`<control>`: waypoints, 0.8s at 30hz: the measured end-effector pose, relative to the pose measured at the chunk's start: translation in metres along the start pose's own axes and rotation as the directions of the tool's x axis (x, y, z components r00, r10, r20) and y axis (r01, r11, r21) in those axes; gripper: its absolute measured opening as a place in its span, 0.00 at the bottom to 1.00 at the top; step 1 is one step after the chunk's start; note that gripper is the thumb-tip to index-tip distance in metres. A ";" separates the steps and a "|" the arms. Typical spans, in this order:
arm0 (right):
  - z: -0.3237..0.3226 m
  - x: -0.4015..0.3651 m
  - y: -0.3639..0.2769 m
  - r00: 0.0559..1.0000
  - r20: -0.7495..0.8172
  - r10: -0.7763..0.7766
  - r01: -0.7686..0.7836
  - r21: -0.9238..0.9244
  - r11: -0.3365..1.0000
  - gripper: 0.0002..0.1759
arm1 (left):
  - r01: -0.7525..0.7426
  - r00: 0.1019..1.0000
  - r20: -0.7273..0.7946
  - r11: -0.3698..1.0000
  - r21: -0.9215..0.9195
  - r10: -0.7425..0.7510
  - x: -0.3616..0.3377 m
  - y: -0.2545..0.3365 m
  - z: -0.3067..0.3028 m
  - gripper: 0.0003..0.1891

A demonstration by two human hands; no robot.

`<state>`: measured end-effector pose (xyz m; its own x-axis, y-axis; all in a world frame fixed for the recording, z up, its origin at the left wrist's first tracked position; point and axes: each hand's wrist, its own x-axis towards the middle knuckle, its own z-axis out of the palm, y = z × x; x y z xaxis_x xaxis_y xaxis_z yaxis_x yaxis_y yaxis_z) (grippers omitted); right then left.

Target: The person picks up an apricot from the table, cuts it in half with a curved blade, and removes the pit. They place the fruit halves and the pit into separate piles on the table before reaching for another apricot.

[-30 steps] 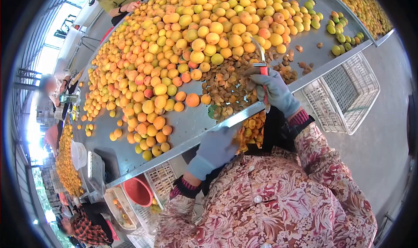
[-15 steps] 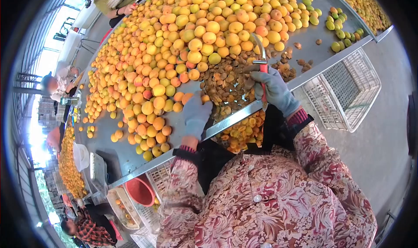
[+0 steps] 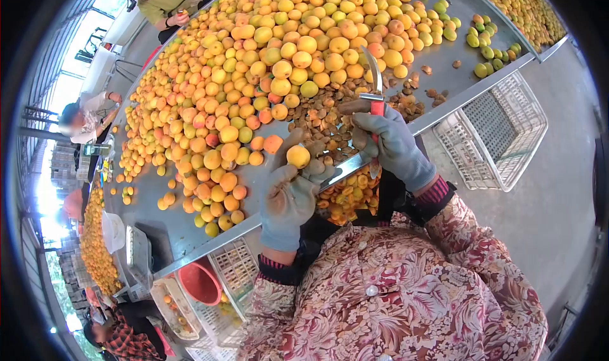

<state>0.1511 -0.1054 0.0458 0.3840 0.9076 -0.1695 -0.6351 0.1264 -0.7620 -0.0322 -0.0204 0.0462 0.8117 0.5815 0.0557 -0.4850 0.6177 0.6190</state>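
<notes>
Fruit (image 3: 298, 157), smooth, round, in half-curled left hand (image 3: 287, 196) | curved-bladed knife (image 3: 377, 108) in closed right hand (image 3: 396, 144)

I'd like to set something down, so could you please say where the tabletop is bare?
Bare metal lies between the fruit pile and the green fruits, and between its lower end and the near rim. Brown pieces lie crowded by the right hand.

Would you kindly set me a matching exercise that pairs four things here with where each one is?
1. curved knife
2. red bucket
3. brown pits
4. split fruit

A. on the table, beside whole fruit
B. just in front of the floral shirt
C. in the right hand
D. beside pale crates

Pairs: 1-C, 2-D, 3-A, 4-B
</notes>
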 end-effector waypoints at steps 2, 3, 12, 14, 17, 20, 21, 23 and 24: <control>0.005 -0.006 -0.004 1.000 -0.005 0.006 -0.006 0.023 1.000 0.12 | 0.074 0.997 0.016 0.978 -0.194 -0.072 0.000 -0.003 -0.007 0.26; 0.008 -0.009 -0.006 1.000 -0.013 0.010 -0.009 0.048 0.999 0.12 | 0.072 0.997 0.017 0.978 -0.195 -0.071 -0.001 -0.003 -0.009 0.26; 0.035 -0.012 -0.023 0.955 -0.061 -0.292 0.298 0.166 0.940 0.17 | 0.120 0.988 -0.070 0.971 -0.208 -0.137 -0.010 -0.014 -0.002 0.22; 0.047 -0.012 -0.027 0.943 -0.065 -0.327 0.334 0.181 0.925 0.17 | 0.142 0.981 -0.094 0.960 -0.240 -0.168 -0.007 -0.014 0.011 0.20; 0.055 -0.009 -0.028 0.929 -0.051 -0.366 0.369 0.204 0.907 0.17 | 0.174 0.978 -0.067 0.953 -0.247 -0.196 -0.009 -0.019 0.004 0.19; 0.057 -0.005 -0.023 0.905 -0.062 -0.421 0.424 0.225 0.878 0.18 | 0.152 0.986 -0.028 0.954 -0.258 -0.165 -0.009 -0.025 0.002 0.17; 0.056 -0.005 -0.022 0.904 -0.070 -0.422 0.426 0.226 0.876 0.18 | 0.160 0.985 -0.028 0.953 -0.257 -0.172 -0.010 -0.026 0.003 0.17; 0.056 -0.003 -0.021 0.913 -0.050 -0.405 0.407 0.200 0.892 0.17 | 0.171 0.976 -0.080 0.939 -0.299 -0.203 -0.011 -0.026 0.007 0.16; 0.057 -0.003 -0.020 0.913 -0.053 -0.405 0.407 0.201 0.891 0.17 | 0.173 0.975 -0.080 0.939 -0.298 -0.205 -0.012 -0.026 0.007 0.16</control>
<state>0.1245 -0.0879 0.0975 0.6432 0.7560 0.1214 -0.5440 0.5628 -0.6224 -0.0269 -0.0467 0.0348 0.8652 0.4827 -0.1357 -0.4117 0.8384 0.3572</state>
